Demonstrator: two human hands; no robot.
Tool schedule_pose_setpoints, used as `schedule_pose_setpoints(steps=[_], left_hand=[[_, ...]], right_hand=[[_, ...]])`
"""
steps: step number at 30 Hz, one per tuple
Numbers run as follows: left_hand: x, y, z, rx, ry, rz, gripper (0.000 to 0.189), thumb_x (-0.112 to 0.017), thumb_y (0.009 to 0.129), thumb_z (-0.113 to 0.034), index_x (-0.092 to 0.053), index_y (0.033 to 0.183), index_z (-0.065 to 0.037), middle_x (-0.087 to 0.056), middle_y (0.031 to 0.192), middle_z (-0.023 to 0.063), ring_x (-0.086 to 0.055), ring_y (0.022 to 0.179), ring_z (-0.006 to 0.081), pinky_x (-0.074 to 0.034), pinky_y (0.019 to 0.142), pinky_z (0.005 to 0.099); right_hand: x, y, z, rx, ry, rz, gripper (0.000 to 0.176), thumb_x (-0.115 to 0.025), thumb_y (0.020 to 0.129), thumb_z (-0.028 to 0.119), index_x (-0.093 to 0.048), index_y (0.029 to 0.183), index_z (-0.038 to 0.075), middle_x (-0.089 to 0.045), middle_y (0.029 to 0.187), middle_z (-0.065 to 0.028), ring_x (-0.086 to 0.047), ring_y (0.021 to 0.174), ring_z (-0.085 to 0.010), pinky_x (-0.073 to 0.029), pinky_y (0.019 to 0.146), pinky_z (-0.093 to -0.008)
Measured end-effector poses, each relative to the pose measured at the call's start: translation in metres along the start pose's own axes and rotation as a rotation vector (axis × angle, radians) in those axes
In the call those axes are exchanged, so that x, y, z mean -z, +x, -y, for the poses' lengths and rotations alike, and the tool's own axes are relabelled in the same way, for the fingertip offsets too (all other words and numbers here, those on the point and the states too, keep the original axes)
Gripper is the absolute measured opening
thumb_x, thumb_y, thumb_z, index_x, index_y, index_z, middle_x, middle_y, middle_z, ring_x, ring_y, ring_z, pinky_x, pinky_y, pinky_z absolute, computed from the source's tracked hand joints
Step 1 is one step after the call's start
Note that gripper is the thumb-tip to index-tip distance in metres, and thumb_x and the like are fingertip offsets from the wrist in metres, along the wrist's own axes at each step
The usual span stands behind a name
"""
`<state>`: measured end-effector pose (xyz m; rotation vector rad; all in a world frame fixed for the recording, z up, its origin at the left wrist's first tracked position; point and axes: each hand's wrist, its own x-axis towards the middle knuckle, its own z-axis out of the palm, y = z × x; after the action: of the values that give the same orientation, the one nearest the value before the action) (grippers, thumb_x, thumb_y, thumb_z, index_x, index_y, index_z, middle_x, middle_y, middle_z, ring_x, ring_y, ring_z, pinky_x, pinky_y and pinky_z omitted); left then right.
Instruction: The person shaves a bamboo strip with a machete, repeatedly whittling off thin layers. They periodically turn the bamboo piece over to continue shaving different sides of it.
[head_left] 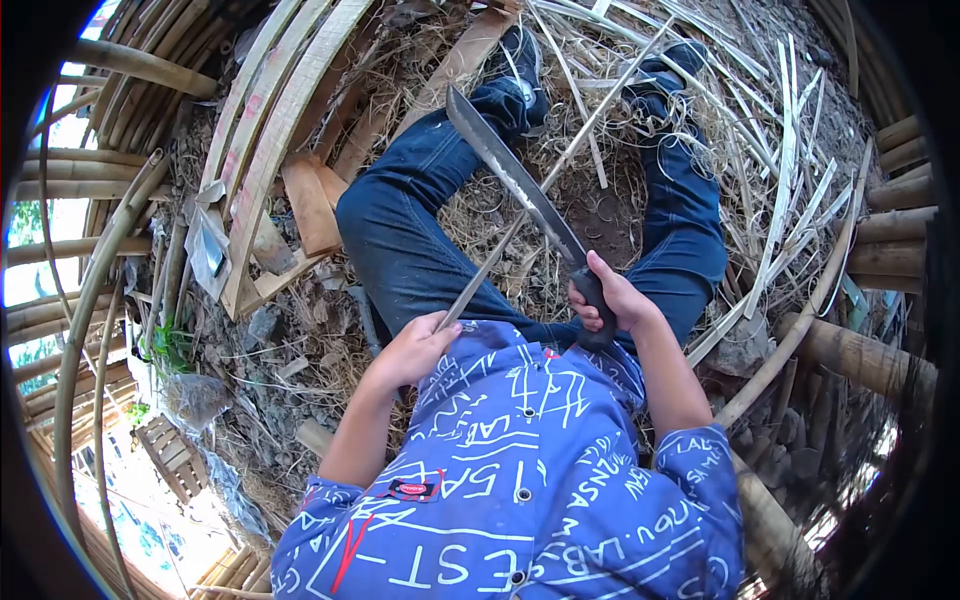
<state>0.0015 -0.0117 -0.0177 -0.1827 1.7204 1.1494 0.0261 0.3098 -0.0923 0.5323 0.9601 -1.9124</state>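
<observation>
My right hand is wrapped round the black handle of a machete. Its long dark blade, worn bright along one side, slants up and left between my legs. In my closed left hand, near my waist, is one end of a thin bamboo strip. The strip runs up and to the right and crosses the blade around mid-length, where the blade overlaps it. Both hands are low in front of my patterned blue shirt.
My legs in dark jeans are bent and spread on ground covered with shavings. Pale split strips lie at right. Long boards and a wood block are at left. Bamboo poles stand around the sides.
</observation>
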Motion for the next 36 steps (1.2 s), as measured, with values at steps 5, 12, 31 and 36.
schedule_pose_setpoints(steps=[5,12,31,36], left_hand=[[-0.003,0.008,0.003,-0.073,0.115,-0.058,0.021,-0.052,0.099,-0.023,-0.055,0.092,-0.003,-0.046,0.067,-0.0039,-0.042,0.055,0.0057,-0.036,0.047,0.0244],[-0.008,0.014,-0.005,-0.195,0.160,-0.095,0.022,-0.058,0.095,-0.021,-0.054,0.089,0.000,-0.051,0.071,-0.0001,-0.048,0.069,0.0099,-0.043,0.063,0.0275],[-0.011,0.015,-0.018,0.050,-0.221,0.237,0.025,-0.068,0.088,-0.022,-0.053,0.099,-0.007,-0.039,0.058,-0.0059,-0.036,0.042,0.0041,-0.029,0.037,0.0229],[-0.015,0.019,-0.012,-0.038,-0.130,0.185,0.025,-0.070,0.086,-0.023,-0.056,0.095,-0.005,-0.046,0.062,-0.0024,-0.041,0.046,0.0074,-0.034,0.040,0.0257]], right_hand=[[0.004,0.003,0.004,-0.067,0.019,0.026,0.069,-0.029,0.094,0.070,-0.047,0.074,0.007,-0.042,0.054,0.0001,-0.040,0.044,-0.0113,-0.038,0.047,-0.0264],[-0.007,0.012,-0.003,0.085,-0.116,-0.127,0.063,-0.034,0.096,0.066,-0.050,0.082,0.006,-0.046,0.058,-0.0017,-0.042,0.044,-0.0135,-0.038,0.046,-0.0269],[-0.094,0.008,-0.004,0.638,-1.236,-0.642,0.050,-0.067,0.083,0.051,-0.060,0.071,0.003,-0.060,0.060,-0.0191,-0.063,0.060,-0.0400,-0.049,0.054,-0.0463],[-0.101,0.012,-0.005,0.699,-1.412,-0.624,0.054,-0.065,0.081,0.057,-0.061,0.070,0.004,-0.062,0.060,-0.0182,-0.064,0.059,-0.0375,-0.051,0.054,-0.0456]])
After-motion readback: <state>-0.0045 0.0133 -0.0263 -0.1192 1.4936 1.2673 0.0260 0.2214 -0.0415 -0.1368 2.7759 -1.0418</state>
